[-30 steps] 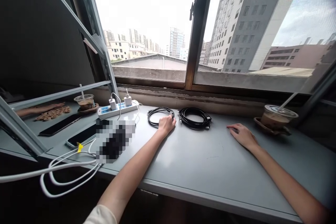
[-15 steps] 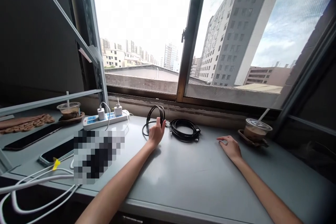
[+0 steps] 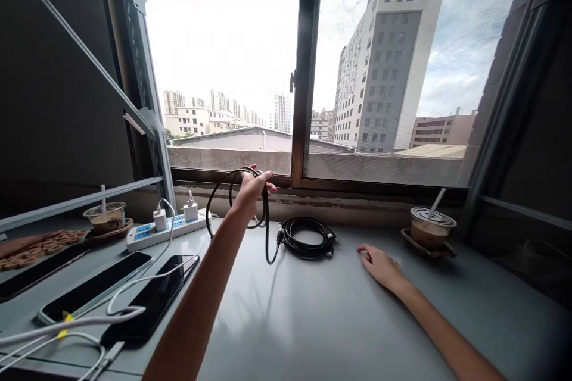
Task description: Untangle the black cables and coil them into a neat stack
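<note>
My left hand [image 3: 251, 190] is raised above the desk, closed around a looped black cable [image 3: 267, 226]. Loose loops hang on both sides of the wrist, and one dips toward the desktop. Part of the cable is hidden behind my hand and forearm. A second black cable [image 3: 308, 238], wound in a flat coil with connectors at its edge, lies on the desk just right of the hanging loop. My right hand [image 3: 382, 266] rests on the desk to the right of that coil, holding nothing, its fingers loosely bent and apart.
An iced drink in a plastic cup [image 3: 431, 228] stands on a brown holder at the right. On the left are a power strip [image 3: 174, 226] with two chargers, several phones, white charging cables [image 3: 98, 321] and another drink cup [image 3: 105, 218]. A window backs the grey desk [image 3: 313, 321].
My left hand has lifted the black cable up and slightly left, and its loops have spread wider. My right hand stays on the desk. The view has tilted upward.
</note>
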Motion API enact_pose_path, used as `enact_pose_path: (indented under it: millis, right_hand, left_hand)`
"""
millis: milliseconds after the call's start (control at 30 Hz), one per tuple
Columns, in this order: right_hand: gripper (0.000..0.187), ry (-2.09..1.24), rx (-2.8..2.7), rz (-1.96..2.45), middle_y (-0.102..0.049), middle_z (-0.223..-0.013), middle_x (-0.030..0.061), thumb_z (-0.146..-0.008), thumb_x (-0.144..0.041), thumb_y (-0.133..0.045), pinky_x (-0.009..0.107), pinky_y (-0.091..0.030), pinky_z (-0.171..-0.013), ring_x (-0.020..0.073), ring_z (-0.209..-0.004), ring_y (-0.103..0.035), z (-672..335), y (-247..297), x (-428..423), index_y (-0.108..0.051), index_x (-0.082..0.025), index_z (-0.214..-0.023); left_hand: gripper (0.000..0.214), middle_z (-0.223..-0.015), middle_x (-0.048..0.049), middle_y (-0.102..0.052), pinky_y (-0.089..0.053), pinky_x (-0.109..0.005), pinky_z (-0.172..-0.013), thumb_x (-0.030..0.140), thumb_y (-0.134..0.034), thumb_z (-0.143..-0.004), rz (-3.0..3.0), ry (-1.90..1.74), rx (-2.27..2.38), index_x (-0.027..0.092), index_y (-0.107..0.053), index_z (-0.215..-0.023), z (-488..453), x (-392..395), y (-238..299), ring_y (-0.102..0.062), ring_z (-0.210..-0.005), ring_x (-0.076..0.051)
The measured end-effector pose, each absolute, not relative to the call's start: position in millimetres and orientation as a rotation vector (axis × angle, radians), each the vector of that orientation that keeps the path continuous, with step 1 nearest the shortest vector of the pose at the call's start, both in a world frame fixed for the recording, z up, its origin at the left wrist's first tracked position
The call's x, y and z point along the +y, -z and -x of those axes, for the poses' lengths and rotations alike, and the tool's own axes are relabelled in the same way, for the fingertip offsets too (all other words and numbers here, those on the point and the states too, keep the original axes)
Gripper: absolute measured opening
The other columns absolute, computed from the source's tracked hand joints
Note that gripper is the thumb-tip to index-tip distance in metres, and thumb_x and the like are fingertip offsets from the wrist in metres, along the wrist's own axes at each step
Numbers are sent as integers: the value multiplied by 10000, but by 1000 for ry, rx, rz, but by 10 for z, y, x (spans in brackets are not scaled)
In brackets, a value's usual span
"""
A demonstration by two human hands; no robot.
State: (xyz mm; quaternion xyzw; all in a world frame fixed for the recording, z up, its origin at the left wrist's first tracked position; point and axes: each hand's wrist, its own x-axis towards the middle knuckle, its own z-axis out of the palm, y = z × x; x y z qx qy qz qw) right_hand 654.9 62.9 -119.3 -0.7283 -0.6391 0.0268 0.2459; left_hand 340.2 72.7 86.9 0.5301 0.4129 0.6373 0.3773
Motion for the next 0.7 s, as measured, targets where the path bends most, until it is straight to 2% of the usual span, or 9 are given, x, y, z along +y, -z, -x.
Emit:
enact_pose_path:
  millis: [100,200,333,433,500,567,700]
  right_hand:
    - [271,-82,-1778,1984,-665,-841,29,-811,-244,-417,267,-379,-594,195,-778,-623,-6479,1160,597,-630,-251,-978]
    - [278,-81,-1790,1988,-662,-822,23,-818,-245,-407,265,-383,-608,198,-795,-626,-6448,1133,581,-627,-253,-988]
    - [352,-105,-1770,1988,-671,-805,11,-876,-276,-294,269,-393,-625,191,-791,-635,-6489,1128,587,-622,-273,-1005]
    - [432,-132,-1713,1950,-657,-761,-2,-900,-294,-198,269,-398,-593,169,-676,-625,-6567,1149,620,-563,-286,-1131]
    - [427,-139,-1637,1866,-659,-851,-2,-892,-315,-216,271,-405,-570,151,-608,-608,-6591,1145,662,-503,-286,-1207]
    - [408,-156,-1576,1757,-652,-924,10,-868,-331,-276,273,-415,-558,137,-563,-593,-6538,1085,713,-500,-275,-1204]
    - [308,-203,-1632,1607,-647,-937,17,-816,-355,-401,276,-436,-571,139,-585,-588,-6079,690,767,-618,-272,-1018]
  left_hand:
    - [419,-877,-48,-619,-446,-167,-462,98,-573,-789,-1232,-1712,847,142,-326,-1124,-3482,542,-1129,-622,-524,-83]
    - [451,-1005,-80,-612,-425,-158,-426,73,-561,-771,-1088,-1817,703,147,-318,-1143,-3551,447,-1207,-637,-536,-87]
    - [412,-1087,-118,-577,-399,-176,-380,174,-539,-791,-1126,-1749,734,133,-345,-1152,-3564,473,-1161,-640,-516,-105]
    - [442,-1139,-135,-557,-426,-201,-391,241,-519,-811,-1261,-1656,815,142,-322,-1194,-3505,511,-1134,-647,-529,-125]
    - [483,-1163,-148,-549,-461,-229,-420,252,-511,-813,-1294,-1638,872,147,-290,-1229,-3440,530,-1134,-650,-544,-139]
    - [485,-1158,-152,-561,-494,-259,-468,263,-506,-813,-1295,-1620,902,143,-301,-1236,-3364,555,-1142,-656,-575,-153]
    - [384,-1080,-132,-627,-514,-274,-609,296,-489,-822,-1234,-1609,909,123,-415,-1157,-3233,633,-1151,-666,-654,-161]
